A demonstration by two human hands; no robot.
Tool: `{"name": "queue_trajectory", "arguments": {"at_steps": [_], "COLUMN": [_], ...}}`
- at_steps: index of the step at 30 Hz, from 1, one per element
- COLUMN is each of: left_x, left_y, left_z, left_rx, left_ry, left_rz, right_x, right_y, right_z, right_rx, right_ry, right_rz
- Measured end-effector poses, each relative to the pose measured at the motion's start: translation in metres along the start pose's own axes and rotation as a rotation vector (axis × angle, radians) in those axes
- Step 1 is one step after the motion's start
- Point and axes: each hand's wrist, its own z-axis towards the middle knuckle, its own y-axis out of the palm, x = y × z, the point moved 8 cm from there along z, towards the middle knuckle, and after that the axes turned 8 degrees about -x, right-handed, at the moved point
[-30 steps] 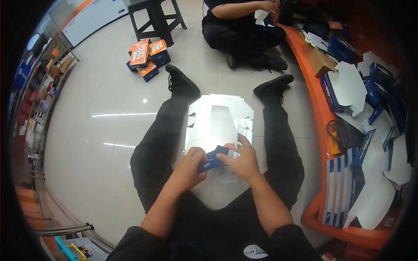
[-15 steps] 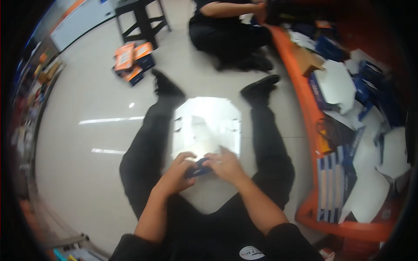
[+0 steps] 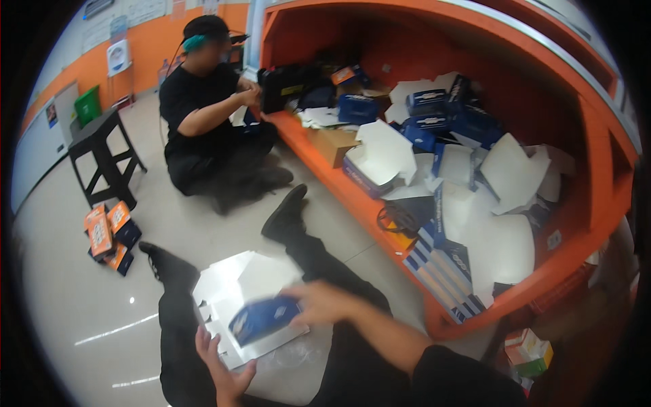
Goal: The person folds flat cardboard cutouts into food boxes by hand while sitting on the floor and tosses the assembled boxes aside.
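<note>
Between my legs a flat white cardboard sheet (image 3: 237,275) with cut tabs lies on the floor. Over it is a small dark blue box (image 3: 264,319), slightly blurred, with my right hand (image 3: 324,303) gripping its right end. My left hand (image 3: 225,372) is just below the box's left end, apart from it, fingers and thumb spread and nothing in them. Beside the sheet's lower edge lies a piece of crumpled clear plastic (image 3: 298,357).
An orange shelf (image 3: 342,178) on the right bears white and blue cartons (image 3: 380,163). Orange and blue boxes (image 3: 100,230) lie at the left near a black stool (image 3: 102,146). A person in black (image 3: 203,112) sits on the floor ahead. A small carton (image 3: 529,349) stands at the lower right.
The view has swung right and upward. Both hands were on the blue box; now my left hand is off it, and the right one holds it over the sheet.
</note>
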Motion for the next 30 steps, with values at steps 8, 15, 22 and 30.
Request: {"name": "queue_trajectory", "arguments": {"at_steps": [8,15,22,30], "left_x": [-0.031,-0.126,-0.166,-0.145], "left_y": [0.016,0.04,0.065,0.076], "left_z": [-0.015,-0.054,-0.061,-0.052], "left_rx": [-0.099,-0.111,-0.31,-0.319], "left_ry": [-0.217,-0.335,-0.893,-0.843], "left_rz": [-0.228,0.137,0.151,0.152], "right_x": [-0.055,0.057,0.174,0.158], "right_y": [-0.297,-0.096,0.153,0.154], "right_z": [-0.23,-0.008,0.073,0.069], "right_rx": [1.575,0.561,0.04,0.135], "right_ry": [-0.306,0.327,0.777,0.677], "right_rz": [0.108,-0.012,-0.124,-0.31]}}
